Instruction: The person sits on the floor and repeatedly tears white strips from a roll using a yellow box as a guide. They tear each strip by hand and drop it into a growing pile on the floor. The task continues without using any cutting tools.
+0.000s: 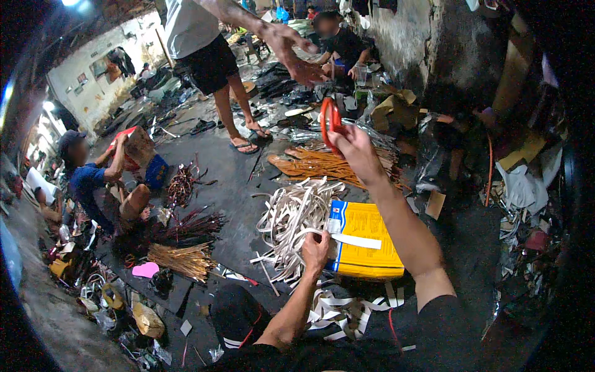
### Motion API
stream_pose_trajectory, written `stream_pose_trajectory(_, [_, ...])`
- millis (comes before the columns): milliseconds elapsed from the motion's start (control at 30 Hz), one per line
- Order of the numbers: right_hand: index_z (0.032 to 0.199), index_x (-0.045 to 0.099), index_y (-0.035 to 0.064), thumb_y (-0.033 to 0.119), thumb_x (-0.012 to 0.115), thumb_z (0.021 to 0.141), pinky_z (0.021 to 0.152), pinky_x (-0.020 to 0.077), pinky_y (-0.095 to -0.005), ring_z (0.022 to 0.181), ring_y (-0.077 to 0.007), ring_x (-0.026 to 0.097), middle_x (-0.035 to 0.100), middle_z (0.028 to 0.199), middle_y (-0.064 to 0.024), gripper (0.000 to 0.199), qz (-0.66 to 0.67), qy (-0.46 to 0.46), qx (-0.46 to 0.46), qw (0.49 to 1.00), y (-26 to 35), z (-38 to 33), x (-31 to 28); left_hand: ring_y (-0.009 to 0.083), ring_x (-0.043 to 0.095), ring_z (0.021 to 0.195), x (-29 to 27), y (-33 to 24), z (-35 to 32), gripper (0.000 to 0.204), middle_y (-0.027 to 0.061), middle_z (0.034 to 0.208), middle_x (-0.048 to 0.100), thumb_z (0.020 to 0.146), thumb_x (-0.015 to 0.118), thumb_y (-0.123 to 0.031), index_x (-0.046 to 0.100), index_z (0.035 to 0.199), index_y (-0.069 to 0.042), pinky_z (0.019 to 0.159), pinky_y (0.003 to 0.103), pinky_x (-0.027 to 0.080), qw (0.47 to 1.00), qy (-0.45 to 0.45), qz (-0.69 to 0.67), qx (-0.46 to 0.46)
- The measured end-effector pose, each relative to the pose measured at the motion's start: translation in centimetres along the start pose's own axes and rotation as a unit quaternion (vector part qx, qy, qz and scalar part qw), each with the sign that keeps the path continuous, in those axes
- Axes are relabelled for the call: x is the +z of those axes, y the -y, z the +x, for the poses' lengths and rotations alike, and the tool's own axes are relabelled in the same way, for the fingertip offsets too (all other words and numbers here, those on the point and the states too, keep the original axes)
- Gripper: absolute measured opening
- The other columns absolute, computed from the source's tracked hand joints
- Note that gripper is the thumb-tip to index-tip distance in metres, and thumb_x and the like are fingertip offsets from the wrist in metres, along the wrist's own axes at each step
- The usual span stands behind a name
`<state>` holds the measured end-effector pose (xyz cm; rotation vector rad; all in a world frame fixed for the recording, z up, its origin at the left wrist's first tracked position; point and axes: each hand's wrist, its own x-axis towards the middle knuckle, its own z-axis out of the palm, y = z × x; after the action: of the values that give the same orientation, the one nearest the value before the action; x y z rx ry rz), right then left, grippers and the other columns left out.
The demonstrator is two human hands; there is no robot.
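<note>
Two hands at work over a dark floor (235, 186) littered with scrap. Right hand (356, 149) was raised at arm's length, fingers closed through the loops of red-handled scissors (331, 121); the handles stood above the fist, and the blades could not be made out against the clutter behind. Left hand (316, 248) was low and nearer the body, pinched shut on one end of a pale strip (356, 240) that ran to the right across a yellow and blue box (365, 239).

The box lay flat on the floor, just right of the left hand. Touching its left edge was a loose heap of pale strips (288, 223), curled and tangled. More pale offcuts (338, 307) lay scattered on the floor below the box, close to the person's lap.

Beyond the box, a bundle of orange-brown strips (316, 164) lay fanned out, directly under the raised right hand. To the left, well apart, were a bundle of straw-coloured sticks (183, 260), a darker reddish bundle (195, 226) above it, and a small pink heart-shaped piece (146, 270) beside them.

A standing person's hand (294, 53) reached down from the top of the frame, ending a little above the scissors, not touching them; that person's sandalled feet (251, 139) were planted on the floor behind. A seated person in a blue shirt (87, 183) sat at the far left with a cardboard piece (137, 146) raised. Another seated person in black (344, 46) was at the back.
</note>
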<state>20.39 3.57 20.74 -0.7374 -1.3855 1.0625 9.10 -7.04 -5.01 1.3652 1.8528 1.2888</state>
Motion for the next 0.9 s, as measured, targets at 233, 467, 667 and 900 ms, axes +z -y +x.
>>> stream_pose_trajectory(233, [0.107, 0.057, -0.0015, 0.016, 0.067, 0.087, 0.071, 0.0466, -0.0233, 0.078, -0.0072, 0.057, 0.064, 0.088, -0.0013, 0.028, -0.203, -0.097, -0.063, 0.972, -6.9, 9.5, 1.7, 0.0332, 0.066, 0.067, 0.7, -1.4, -0.4, 0.035, 0.0194, 0.072, 0.066, 0.082, 0.067, -0.032, 0.063, 0.084, 0.003, 0.063, 0.042, 0.051, 0.999, 0.008, -0.044, -0.012])
stream_pose_trajectory(467, [0.115, 0.056, -0.0017, 0.014, 0.066, 0.087, 0.075, 0.0488, -0.0279, 0.089, -0.0163, 0.059, 0.061, 0.105, -0.0111, 0.033, -0.306, -0.138, -0.214, 0.917, -3.8, 4.2, 3.7, 0.034, 0.065, 0.067, 0.4, -0.1, -0.1, 0.035, 0.0209, 0.073, 0.065, 0.083, 0.065, -0.031, 0.062, 0.08, 0.004, 0.064, 0.041, 0.05, 0.998, 0.018, -0.066, 0.005])
stream_pose_trajectory(667, [0.102, 0.063, 0.0044, 0.024, 0.065, 0.083, 0.086, 0.047, -0.0419, 0.096, -0.0339, 0.058, 0.061, 0.103, -0.0154, 0.027, -0.403, 0.238, -0.121, 0.875, -12.8, -11.2, -3.6, 0.0299, 0.065, 0.072, 0.9, 0.4, -0.4, 0.038, 0.0198, 0.08, 0.067, 0.086, 0.065, -0.034, 0.064, 0.088, 0.004, 0.067, 0.038, 0.049, 0.991, 0.052, -0.123, -0.006])
stream_pose_trajectory(900, [0.105, 0.064, 0.0044, 0.017, 0.063, 0.083, 0.085, 0.0463, -0.0401, 0.096, -0.0301, 0.059, 0.062, 0.1, -0.012, 0.025, -0.431, 0.172, -0.09, 0.881, -14.0, -17.8, -4.9, 0.0152, 0.061, 0.071, 0.6, 1.1, 0.1, 0.031, 0.0104, 0.081, 0.067, 0.088, 0.064, -0.027, 0.065, 0.092, 0.004, 0.065, 0.03, 0.048, 0.976, 0.096, -0.192, -0.025])
